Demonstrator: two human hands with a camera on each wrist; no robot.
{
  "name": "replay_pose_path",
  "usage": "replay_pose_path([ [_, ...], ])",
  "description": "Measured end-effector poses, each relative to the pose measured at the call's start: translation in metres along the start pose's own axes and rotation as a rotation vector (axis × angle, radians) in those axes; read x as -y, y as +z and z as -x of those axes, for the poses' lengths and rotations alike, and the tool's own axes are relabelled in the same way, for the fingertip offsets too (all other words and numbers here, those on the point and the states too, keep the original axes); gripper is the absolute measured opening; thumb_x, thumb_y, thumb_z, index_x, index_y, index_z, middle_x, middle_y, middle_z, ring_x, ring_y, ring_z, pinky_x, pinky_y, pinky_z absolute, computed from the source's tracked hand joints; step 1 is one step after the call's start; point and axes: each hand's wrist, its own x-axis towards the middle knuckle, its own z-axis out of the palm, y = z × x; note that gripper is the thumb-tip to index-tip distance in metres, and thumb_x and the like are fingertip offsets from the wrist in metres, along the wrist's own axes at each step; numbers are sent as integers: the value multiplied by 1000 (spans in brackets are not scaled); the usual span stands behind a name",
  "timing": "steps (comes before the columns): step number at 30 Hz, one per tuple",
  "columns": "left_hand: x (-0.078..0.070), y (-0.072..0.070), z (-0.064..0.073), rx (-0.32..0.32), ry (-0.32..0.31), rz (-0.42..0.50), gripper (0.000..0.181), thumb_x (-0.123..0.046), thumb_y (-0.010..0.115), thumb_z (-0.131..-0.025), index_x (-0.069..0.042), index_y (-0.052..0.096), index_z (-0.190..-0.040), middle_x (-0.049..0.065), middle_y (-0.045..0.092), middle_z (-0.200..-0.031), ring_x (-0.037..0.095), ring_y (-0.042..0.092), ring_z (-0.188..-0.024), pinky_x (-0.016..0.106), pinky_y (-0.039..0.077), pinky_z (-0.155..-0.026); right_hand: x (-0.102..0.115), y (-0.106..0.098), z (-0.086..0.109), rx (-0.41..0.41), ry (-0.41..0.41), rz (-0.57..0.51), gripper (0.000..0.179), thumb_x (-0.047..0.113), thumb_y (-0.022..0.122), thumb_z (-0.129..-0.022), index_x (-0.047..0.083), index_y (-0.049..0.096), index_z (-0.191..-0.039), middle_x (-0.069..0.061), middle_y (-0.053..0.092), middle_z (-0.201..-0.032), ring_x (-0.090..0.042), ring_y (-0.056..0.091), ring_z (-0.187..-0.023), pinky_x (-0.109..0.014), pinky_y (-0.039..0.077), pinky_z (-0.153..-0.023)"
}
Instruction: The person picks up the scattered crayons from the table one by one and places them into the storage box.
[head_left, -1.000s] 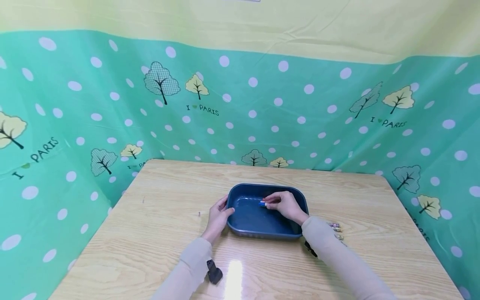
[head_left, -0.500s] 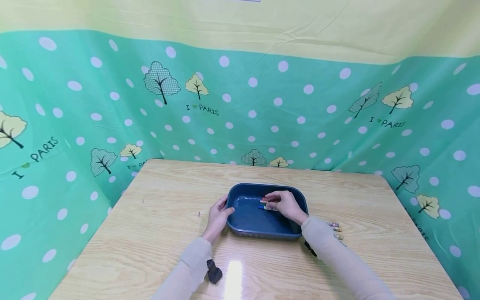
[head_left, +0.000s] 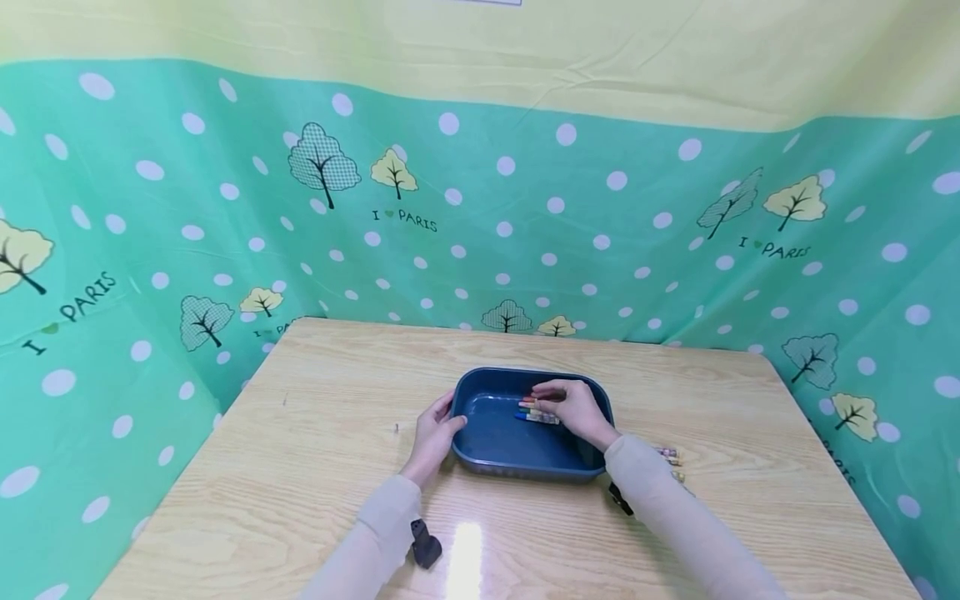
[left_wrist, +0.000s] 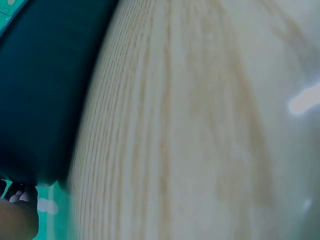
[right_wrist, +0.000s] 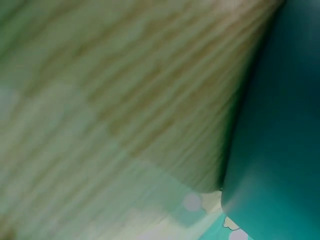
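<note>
On the table stands a dark blue rectangular bin [head_left: 491, 437]. My left hand [head_left: 432, 435] grips its left wall, thumb over the rim; at the lower left of the left wrist view part of that hand shows against the bin [left_wrist: 45, 95]. Reaching inside, my right hand [head_left: 576, 410] has thumb and fingertips pinched around short crayons near the back wall. Red and pink crayon tips [head_left: 527, 404] stick out between its fingers, and the rest is covered by the hand. Just in front, a blue crayon [head_left: 542, 418] lies on the bin's floor, apart from the thumb.
More crayons [head_left: 667, 453] lie on the wooden table [head_left: 322, 417] right of the bin, partly hidden by the right sleeve. A green dotted curtain [head_left: 420, 275] surrounds the back and sides. The bin's outer wall [right_wrist: 280, 130] fills the right of the right wrist view.
The blue crayon left the right fingers and now lies on the bin's floor. The right hand has shifted slightly back towards the red and pink crayons. The left hand keeps its grip.
</note>
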Motion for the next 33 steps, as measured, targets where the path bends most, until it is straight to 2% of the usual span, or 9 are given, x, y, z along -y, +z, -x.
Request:
replay_pose_path([
  [8, -3, 1, 1, -5, -3, 5, 53, 5, 55, -80, 2, 45, -132, 22, 42, -138, 34, 38, -129, 41, 35, -106, 1, -20, 13, -30, -29, -32, 30, 13, 66, -83, 4, 65, -111, -11, 68, -106, -20, 65, -93, -31, 56, -77],
  [16, -4, 0, 4, -1, -6, -2, 53, 5, 54, -80, 4, 44, -133, 23, 40, -139, 35, 38, -129, 42, 34, -107, 1, -55, 32, -61, -34, -52, 35, 16, 65, -84, 3, 62, -116, -13, 66, -111, -23, 64, -99, -31, 55, -82],
  [22, -9, 0, 6, 13, -3, -1, 54, 6, 54, -80, 6, 42, -133, 25, 39, -139, 37, 36, -130, 44, 33, -107, -12, -86, 45, -71, -37, -37, 37, 20, 64, -85, 5, 60, -119, -14, 65, -114, -15, 64, -99, -23, 54, -82],
  [24, -2, 0, 2, 7, 5, -8, 54, 5, 55, -81, 4, 43, -133, 24, 40, -139, 36, 36, -130, 44, 33, -107, -18, -96, 50, -77, -23, -16, 39, 24, 64, -85, 6, 60, -119, -14, 64, -115, -9, 64, -97, -22, 54, -81],
  [27, -1, 1, 1, 0, 7, -21, 54, 4, 54, -81, 3, 43, -134, 23, 40, -139, 36, 36, -130, 44, 33, -107, -26, -109, 57, -79, -6, 11, 42, 26, 64, -85, 5, 59, -121, -14, 63, -117, 0, 62, -93, -21, 54, -81],
  [33, -1, 1, 2, -1, 0, -6, 54, 5, 54, -81, 3, 43, -133, 22, 41, -139, 35, 37, -130, 43, 34, -107, -41, -127, 69, -75, 7, 48, 42, 24, 62, -87, 3, 57, -122, -16, 62, -118, 8, 60, -89, -15, 52, -78],
])
